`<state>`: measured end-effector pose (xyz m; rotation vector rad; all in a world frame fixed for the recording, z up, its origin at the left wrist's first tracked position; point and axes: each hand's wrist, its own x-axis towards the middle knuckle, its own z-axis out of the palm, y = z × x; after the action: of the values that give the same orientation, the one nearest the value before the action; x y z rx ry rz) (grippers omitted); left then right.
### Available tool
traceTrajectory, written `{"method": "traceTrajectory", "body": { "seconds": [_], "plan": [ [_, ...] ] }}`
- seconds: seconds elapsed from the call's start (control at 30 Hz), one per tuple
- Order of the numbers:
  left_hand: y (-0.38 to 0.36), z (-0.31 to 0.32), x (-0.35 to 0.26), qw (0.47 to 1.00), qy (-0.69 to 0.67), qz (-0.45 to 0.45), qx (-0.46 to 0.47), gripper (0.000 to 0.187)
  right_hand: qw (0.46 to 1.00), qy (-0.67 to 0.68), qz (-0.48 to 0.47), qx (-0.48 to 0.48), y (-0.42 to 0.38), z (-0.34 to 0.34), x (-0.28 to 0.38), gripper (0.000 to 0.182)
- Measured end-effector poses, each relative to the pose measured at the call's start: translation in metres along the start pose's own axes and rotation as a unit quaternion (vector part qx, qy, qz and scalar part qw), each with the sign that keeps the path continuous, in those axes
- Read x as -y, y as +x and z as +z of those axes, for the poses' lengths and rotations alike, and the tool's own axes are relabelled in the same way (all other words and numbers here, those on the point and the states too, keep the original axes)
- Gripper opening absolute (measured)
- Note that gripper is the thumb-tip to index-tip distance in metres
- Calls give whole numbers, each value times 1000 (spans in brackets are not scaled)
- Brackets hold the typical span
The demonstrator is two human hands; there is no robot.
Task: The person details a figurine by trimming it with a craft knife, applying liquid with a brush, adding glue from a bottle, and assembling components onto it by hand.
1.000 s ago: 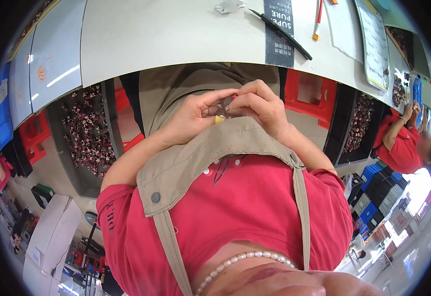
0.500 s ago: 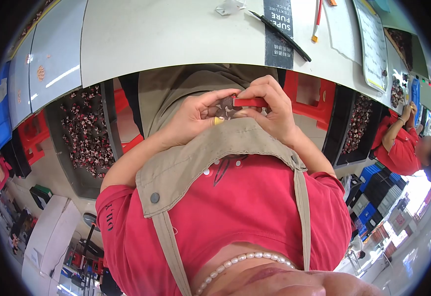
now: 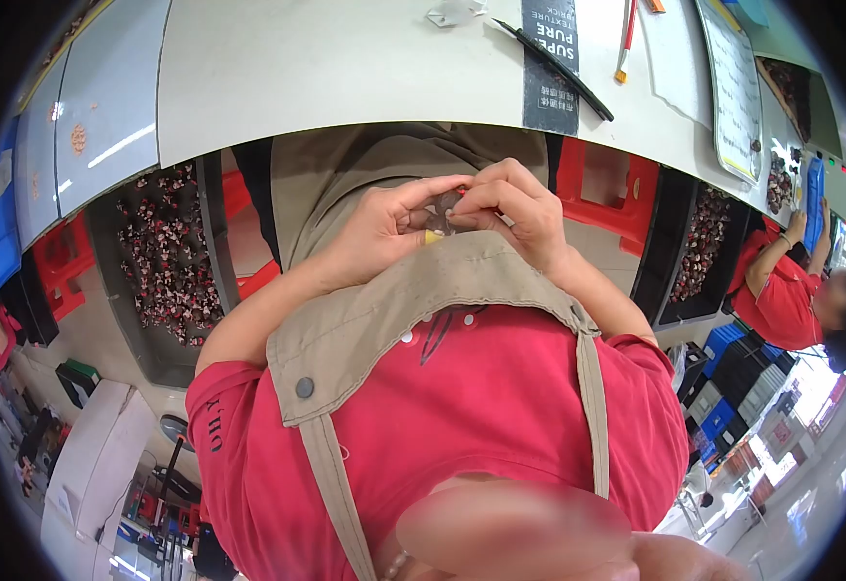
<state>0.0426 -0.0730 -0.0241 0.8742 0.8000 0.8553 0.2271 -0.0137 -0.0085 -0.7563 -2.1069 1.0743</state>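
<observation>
Above my lap, my left hand (image 3: 389, 218) is closed around a small grey-brown piece (image 3: 445, 208) with a bit of red at its top. A yellow band wraps one fingertip of that hand. My right hand (image 3: 518, 211) meets it from the other side, its thumb and fingers pinched together at the piece. What lies between those right fingertips is hidden; the red bar seen earlier does not show. Both hands are just above the upper edge of the khaki apron (image 3: 394, 300).
A white table (image 3: 336, 68) lies in front, bearing a black pen (image 3: 558, 73), a red-handled brush (image 3: 626, 44) and a written sheet (image 3: 731, 97). Bins of small red, dark and white pieces stand at left (image 3: 171, 252) and right (image 3: 702, 247). A co-worker (image 3: 791, 295) sits at far right.
The red bar in my right hand has gone from sight, and those fingers have curled in closer to the piece. My left hand stays nearly still. The co-worker's hands now hold a blue object.
</observation>
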Motion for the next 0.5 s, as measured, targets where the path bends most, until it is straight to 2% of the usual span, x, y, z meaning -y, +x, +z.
{"method": "traceTrajectory", "body": {
  "seconds": [0.5],
  "plan": [
    [0,-1,9,999,33,24,-6,50,999,-32,26,-4,-5,-6,-1,20]
  ]
}}
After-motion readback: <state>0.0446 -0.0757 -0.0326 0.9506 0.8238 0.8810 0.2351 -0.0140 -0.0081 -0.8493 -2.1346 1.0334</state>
